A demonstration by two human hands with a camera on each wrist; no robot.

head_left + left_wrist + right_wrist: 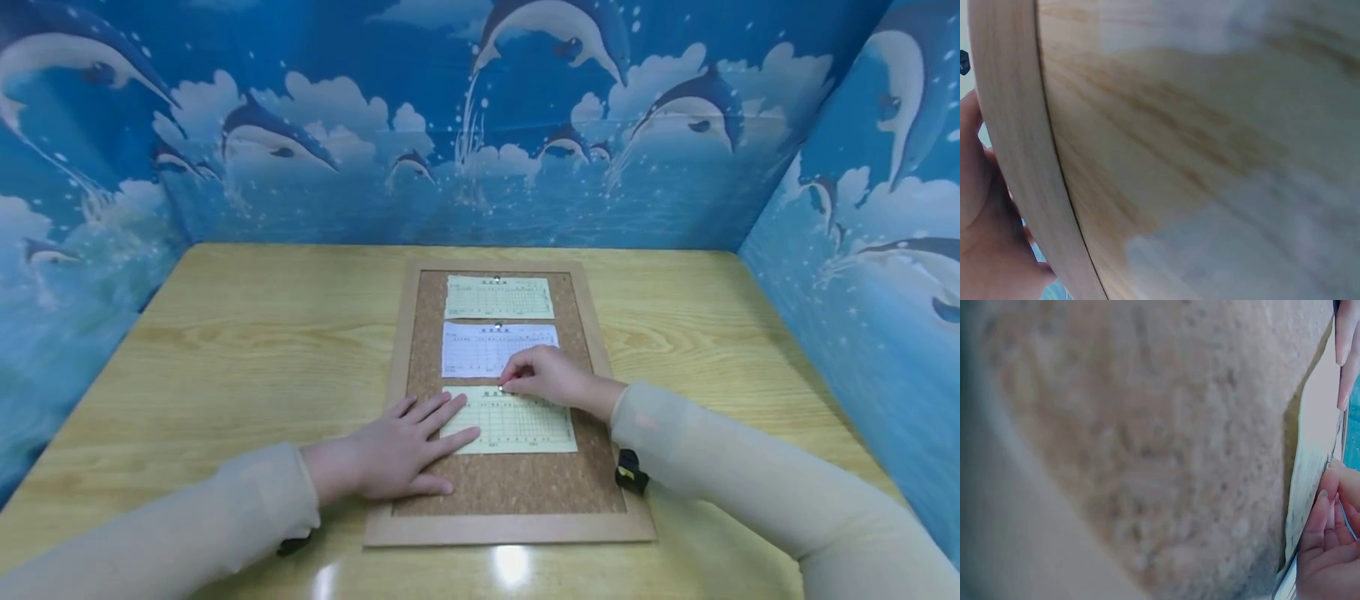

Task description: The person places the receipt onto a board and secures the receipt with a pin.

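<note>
A wood-framed cork board (536, 492) lies on the table with three printed paper slips in a column. My right hand (551, 375) pinches a small pushpin (501, 387) at the top edge of the lowest, pale yellow slip (517, 427). Fingers spread, my left hand (405, 446) rests on that slip's left side and on the board. Above lie a white slip (465, 352) and another pale yellow slip (498, 302), each with a pin at its top edge. In the right wrist view, fingertips of the right hand (1329, 550) meet the slip's edge; the pin is hidden there.
The wooden table (262, 333) extends on both sides of the board. A blue dolphin-print cloth (337, 192) stands behind and at the sides. A black wrist device (630, 472) sits under the right sleeve, beside the board's frame (517, 528).
</note>
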